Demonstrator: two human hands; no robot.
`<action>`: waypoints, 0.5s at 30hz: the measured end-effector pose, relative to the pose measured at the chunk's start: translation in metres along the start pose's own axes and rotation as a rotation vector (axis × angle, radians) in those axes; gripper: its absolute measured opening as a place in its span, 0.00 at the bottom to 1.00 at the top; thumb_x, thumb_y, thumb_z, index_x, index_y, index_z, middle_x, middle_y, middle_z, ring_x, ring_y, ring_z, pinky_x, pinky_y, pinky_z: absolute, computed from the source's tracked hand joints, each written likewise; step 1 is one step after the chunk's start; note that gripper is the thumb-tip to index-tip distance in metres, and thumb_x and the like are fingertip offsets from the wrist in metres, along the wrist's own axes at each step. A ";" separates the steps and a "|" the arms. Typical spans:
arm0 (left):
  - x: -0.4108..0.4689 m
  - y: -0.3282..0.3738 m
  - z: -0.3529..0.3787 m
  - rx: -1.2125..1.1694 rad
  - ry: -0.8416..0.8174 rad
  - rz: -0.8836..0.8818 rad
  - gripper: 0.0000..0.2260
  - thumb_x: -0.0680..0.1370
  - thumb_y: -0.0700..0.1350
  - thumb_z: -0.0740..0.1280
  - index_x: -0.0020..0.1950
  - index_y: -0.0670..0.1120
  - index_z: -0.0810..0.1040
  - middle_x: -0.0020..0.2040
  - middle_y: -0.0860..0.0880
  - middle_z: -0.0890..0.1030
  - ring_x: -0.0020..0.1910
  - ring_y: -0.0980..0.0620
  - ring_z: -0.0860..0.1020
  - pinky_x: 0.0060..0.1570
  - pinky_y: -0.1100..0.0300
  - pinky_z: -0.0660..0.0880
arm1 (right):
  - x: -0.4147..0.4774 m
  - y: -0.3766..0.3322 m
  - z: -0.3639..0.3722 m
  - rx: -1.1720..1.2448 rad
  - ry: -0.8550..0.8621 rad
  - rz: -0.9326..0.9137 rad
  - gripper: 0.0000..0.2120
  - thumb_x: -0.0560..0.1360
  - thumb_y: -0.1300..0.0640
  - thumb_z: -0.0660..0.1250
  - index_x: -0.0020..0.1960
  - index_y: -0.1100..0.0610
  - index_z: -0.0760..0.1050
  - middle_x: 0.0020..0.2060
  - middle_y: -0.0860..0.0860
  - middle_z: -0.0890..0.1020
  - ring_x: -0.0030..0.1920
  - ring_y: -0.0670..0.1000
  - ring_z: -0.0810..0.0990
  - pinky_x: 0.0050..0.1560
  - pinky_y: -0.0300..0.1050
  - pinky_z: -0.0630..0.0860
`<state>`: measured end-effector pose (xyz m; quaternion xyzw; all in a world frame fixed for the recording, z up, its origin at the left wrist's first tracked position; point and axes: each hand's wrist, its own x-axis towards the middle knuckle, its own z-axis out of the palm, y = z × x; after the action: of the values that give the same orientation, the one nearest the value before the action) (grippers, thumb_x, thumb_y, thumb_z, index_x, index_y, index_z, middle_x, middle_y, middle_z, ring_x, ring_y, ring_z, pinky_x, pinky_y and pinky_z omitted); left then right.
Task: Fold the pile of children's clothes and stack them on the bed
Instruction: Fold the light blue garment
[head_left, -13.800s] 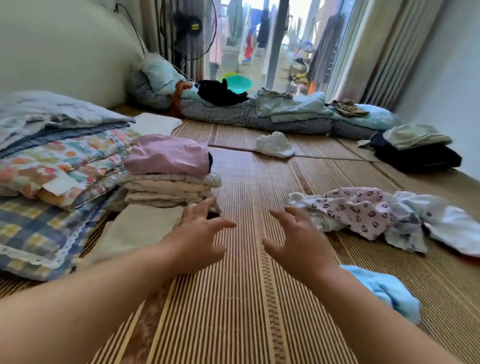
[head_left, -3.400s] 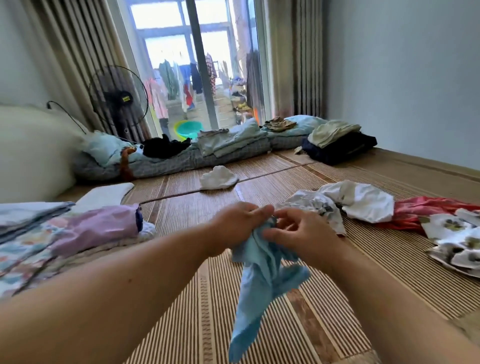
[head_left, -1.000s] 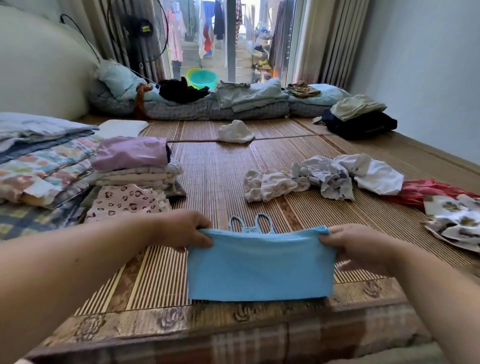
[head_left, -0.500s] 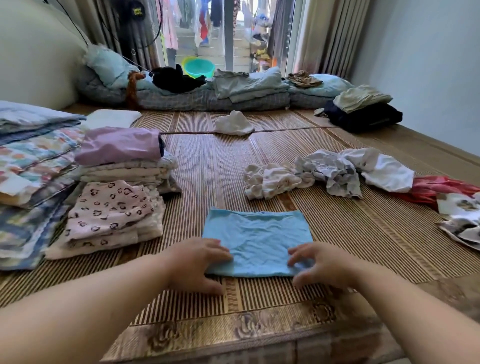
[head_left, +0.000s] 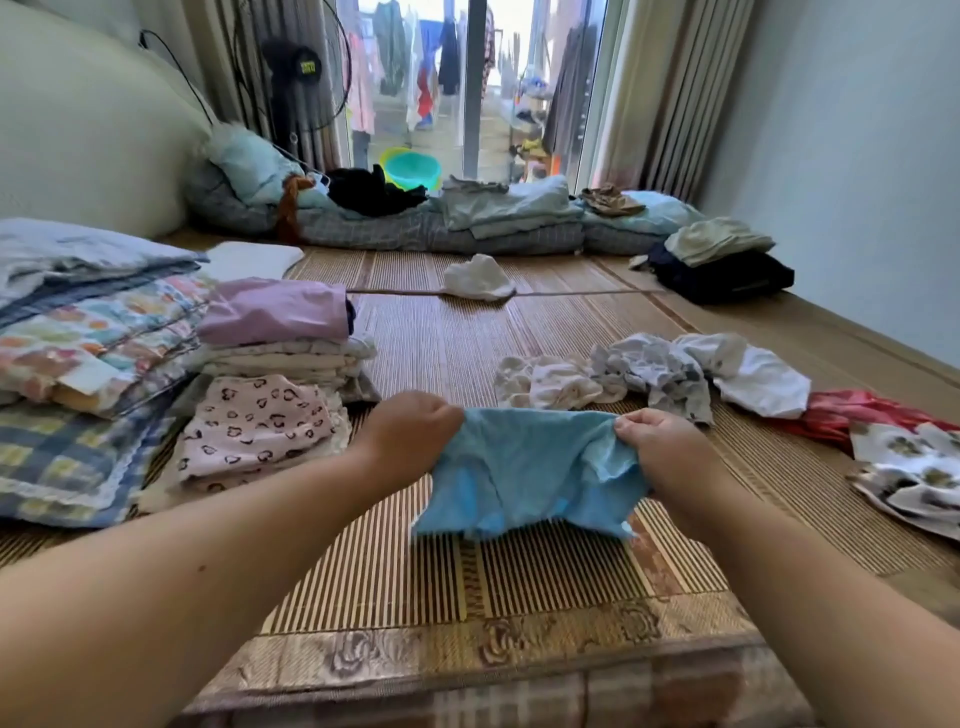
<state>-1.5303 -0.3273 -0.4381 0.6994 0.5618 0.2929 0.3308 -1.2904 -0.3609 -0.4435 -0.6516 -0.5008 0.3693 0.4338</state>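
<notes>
A folded light-blue top (head_left: 524, 470) hangs just above the bamboo mat (head_left: 467, 343) of the bed. My left hand (head_left: 410, 431) grips its upper left corner and my right hand (head_left: 657, 441) pinches its upper right corner. To the left lies a folded heart-print garment (head_left: 254, 423) on a low stack. Behind it a taller stack of folded clothes (head_left: 280, 358) carries a lilac piece (head_left: 272, 309) on top. Unfolded white and grey clothes (head_left: 649, 374) lie in a heap right of centre.
Folded quilts (head_left: 78, 364) are piled at the far left. A red garment (head_left: 852, 413) and a floral white one (head_left: 919, 467) lie at the right. A white cloth (head_left: 478, 280) sits mid-mat. Bedding rolls (head_left: 467, 223) line the far edge by the window.
Half a second ago the blue top lay flat on the mat under both hands. Now both hands have picked it up by its upper corners and it hangs slightly crumpled.
</notes>
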 end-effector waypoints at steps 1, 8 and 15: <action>-0.002 0.014 -0.004 -0.108 0.011 -0.052 0.14 0.78 0.48 0.59 0.34 0.43 0.71 0.28 0.45 0.71 0.24 0.49 0.69 0.26 0.61 0.66 | -0.004 -0.012 0.002 0.073 -0.022 0.048 0.08 0.80 0.59 0.59 0.48 0.59 0.77 0.43 0.59 0.80 0.42 0.55 0.78 0.39 0.48 0.74; -0.051 0.095 -0.018 -0.366 -0.269 -0.056 0.15 0.82 0.48 0.58 0.44 0.40 0.77 0.34 0.44 0.81 0.32 0.47 0.79 0.35 0.59 0.73 | -0.056 -0.085 0.019 0.253 -0.382 0.013 0.13 0.80 0.51 0.61 0.50 0.60 0.78 0.43 0.59 0.81 0.37 0.51 0.81 0.32 0.43 0.78; -0.081 0.114 -0.068 -0.222 -0.179 0.092 0.15 0.81 0.55 0.59 0.48 0.48 0.81 0.35 0.48 0.80 0.30 0.52 0.77 0.30 0.64 0.71 | -0.074 -0.130 0.013 0.118 -0.610 -0.188 0.23 0.66 0.61 0.76 0.56 0.70 0.74 0.52 0.66 0.80 0.51 0.64 0.80 0.59 0.65 0.75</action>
<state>-1.5316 -0.4144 -0.3094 0.7068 0.4617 0.3046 0.4411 -1.3623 -0.4142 -0.3225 -0.4354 -0.6435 0.5342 0.3332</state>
